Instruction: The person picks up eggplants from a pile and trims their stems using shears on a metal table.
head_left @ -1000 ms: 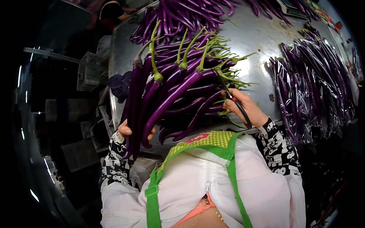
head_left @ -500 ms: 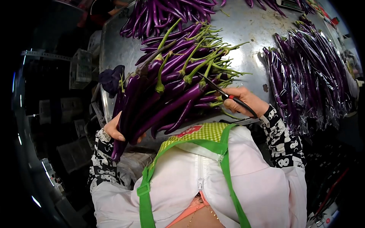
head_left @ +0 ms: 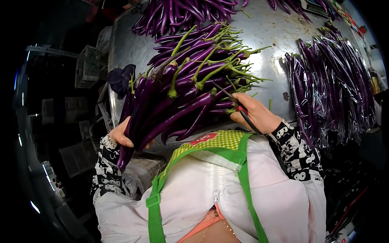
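Note:
My left hand is wrapped round the lower ends of several long purple eggplants, whose green stems fan out to the right. In my right hand is a pair of scissors with red and black handles. Its dark blades point up and left, beside the calyx of one held eggplant that now ends in a short stub. Behind the held ones, more eggplants lie piled with their stems to the right. A short cut green stem lies on the metal table, right of my right hand.
The metal table carries another eggplant heap at the far side. Eggplants in clear plastic bags lie at the right. A dark crumpled cloth is on the left edge. Crates stand beyond it.
One held eggplant's long stem is now a short stub, and a cut stem piece has appeared on the table. My right hand with the scissors has moved slightly left and down.

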Motion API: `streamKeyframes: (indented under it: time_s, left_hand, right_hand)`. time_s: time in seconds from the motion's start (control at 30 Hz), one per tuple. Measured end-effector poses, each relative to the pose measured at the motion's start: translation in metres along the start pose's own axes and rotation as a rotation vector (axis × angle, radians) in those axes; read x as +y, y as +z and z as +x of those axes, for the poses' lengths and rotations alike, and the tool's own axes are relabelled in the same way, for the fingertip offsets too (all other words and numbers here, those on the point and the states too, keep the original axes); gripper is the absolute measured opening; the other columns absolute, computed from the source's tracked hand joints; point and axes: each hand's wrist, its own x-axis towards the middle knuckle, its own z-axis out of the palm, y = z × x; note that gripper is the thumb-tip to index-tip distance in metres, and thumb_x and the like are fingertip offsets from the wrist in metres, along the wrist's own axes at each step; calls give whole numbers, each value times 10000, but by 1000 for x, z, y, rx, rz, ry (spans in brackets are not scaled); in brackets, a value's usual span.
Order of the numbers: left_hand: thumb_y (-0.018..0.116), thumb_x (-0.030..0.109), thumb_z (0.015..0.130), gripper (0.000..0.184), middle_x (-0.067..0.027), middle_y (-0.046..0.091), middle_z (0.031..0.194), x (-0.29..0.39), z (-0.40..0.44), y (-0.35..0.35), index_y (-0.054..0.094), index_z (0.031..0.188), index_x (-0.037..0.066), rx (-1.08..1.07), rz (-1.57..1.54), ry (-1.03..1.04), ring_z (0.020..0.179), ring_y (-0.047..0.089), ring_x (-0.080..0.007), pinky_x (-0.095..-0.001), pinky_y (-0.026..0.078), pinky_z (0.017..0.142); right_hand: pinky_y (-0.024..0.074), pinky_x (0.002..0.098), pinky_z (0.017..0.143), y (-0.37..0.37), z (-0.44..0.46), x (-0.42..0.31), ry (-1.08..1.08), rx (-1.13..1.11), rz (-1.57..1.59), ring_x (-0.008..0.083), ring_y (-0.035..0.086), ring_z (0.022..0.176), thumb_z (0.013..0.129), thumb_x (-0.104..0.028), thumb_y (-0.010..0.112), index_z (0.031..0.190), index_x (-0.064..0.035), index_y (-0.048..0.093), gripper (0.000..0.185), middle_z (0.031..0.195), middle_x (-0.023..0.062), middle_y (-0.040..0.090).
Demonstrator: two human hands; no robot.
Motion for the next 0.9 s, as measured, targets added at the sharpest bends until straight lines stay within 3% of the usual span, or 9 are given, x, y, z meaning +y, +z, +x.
streamKeyframes:
  time_s: [0.07,0.3,0.37,0.43,0.53,0.63,0.77,0.9]
  left_hand:
    - [827,179,588,909,-248,648,1064,4,0,6,395,1349,-68,9,27,-5,865,690,-288,-368,558,787]
    - [822,167,604,952,-262,633,1080,-2,-2,10,332,1394,-41,16,-91,-25,893,683,-299,-402,561,817]
    - [822,162,610,960,-265,630,1086,-4,-3,7,318,1402,-37,15,-101,-16,893,683,-301,-410,562,819]
    - [827,159,616,967,-260,634,1081,-5,-3,6,305,1409,-31,8,-91,-16,893,683,-299,-409,562,819]
    - [835,177,612,940,-243,641,1071,-1,-2,12,348,1385,-40,15,-80,-29,886,683,-287,-400,562,815]
    - [844,188,602,902,-219,648,1058,2,2,16,402,1352,-49,-36,-32,-36,874,683,-266,-385,564,807]
    - [849,199,597,875,-203,650,1049,8,5,22,438,1327,-53,-51,-10,-76,865,681,-251,-372,565,800]
    - [846,220,602,889,-200,651,1048,6,6,23,427,1339,-48,-14,-48,-80,870,681,-247,-368,568,790]
  right_hand:
    - [465,392,720,1,9,-9,-121,39,-49,338,566,794,839,-297,725,1131,-1,531,459,882,163,540]
    - [445,407,606,10,13,-1,-160,39,-173,339,544,674,851,-313,715,993,-11,541,376,747,143,538]
    - [438,408,600,9,5,7,-81,-17,-103,352,528,666,855,-304,714,973,-11,536,363,738,150,539]
    - [441,400,609,8,3,11,-34,-16,-41,333,530,656,872,-321,696,988,-5,549,367,738,154,539]
    - [455,323,677,-2,6,7,12,-114,19,193,537,716,927,-275,640,1130,-12,577,338,802,108,574]
    - [451,355,651,-10,14,-5,21,-202,69,266,530,694,907,-356,658,1051,-6,581,386,754,152,537]
    - [434,361,581,-8,21,-6,2,-243,68,255,517,594,922,-324,647,1000,-19,599,318,679,132,549]
    - [432,397,563,7,14,2,-24,-142,-21,331,536,585,904,-316,662,949,-22,591,306,664,156,563]
